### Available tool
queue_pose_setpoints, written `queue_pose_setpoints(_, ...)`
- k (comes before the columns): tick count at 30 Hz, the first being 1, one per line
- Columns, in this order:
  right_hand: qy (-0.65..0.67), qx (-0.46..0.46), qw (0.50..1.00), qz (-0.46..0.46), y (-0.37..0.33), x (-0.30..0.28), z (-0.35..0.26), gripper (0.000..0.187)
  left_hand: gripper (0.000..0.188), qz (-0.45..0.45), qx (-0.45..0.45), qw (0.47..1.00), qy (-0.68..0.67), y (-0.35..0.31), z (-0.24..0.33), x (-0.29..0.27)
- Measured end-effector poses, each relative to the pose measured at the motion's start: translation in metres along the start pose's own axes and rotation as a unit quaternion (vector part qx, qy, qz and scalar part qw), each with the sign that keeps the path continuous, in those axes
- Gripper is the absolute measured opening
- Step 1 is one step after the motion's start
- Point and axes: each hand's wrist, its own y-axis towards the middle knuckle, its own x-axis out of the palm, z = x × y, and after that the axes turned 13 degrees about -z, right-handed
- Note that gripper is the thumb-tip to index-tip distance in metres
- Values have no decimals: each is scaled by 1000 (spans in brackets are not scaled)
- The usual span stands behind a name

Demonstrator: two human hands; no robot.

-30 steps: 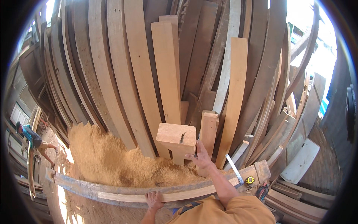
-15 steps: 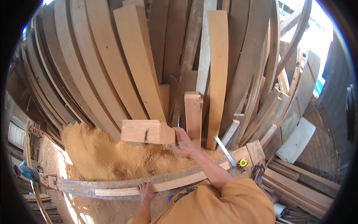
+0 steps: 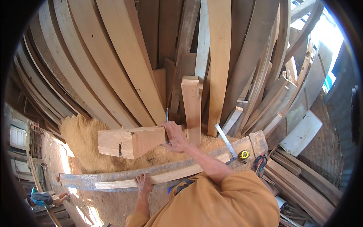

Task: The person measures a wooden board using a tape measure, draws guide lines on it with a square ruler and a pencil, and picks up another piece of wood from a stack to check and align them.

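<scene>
Tall pale wooden planks [image 3: 124,64] lean together from ten to two o'clock. Below them a long curved grey timber bench [image 3: 75,181] carries a mound of tan sawdust [image 3: 81,145]. The thick rectangular pale wood block [image 3: 130,142], at centre, is clasped at its three o'clock end by the right hand [image 3: 174,137], grip closed around it. The left hand [image 3: 143,183] presses flat on the bench, fingers spread, at six o'clock.

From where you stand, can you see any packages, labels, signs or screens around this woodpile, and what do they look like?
None that I can make out: no package, sign or screen shows.
Nearest thing to a labelled item: a tape measure, small, round, yellow and black, lying on the bench right of the right hand.
Everything else is bare timber and sawdust.
</scene>
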Motion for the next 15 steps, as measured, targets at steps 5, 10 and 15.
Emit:
queue_pose_setpoints(5, 23, -7, 1000, 5, 2, 1, 3, 75, 101, -205, -63, 977, 10, 18, -1, -20)
queue_pose_setpoints(10, -2, 29, 999, -17, -2, 11, 25, 79, 122, -122, 31, 923, -365, 73, 35, -72)
queue_pose_setpoints(15, -39, 65, 994, -79, -9, 24, 40, 87, 101, 110, 193, 635, -740, 89, 101, -174)
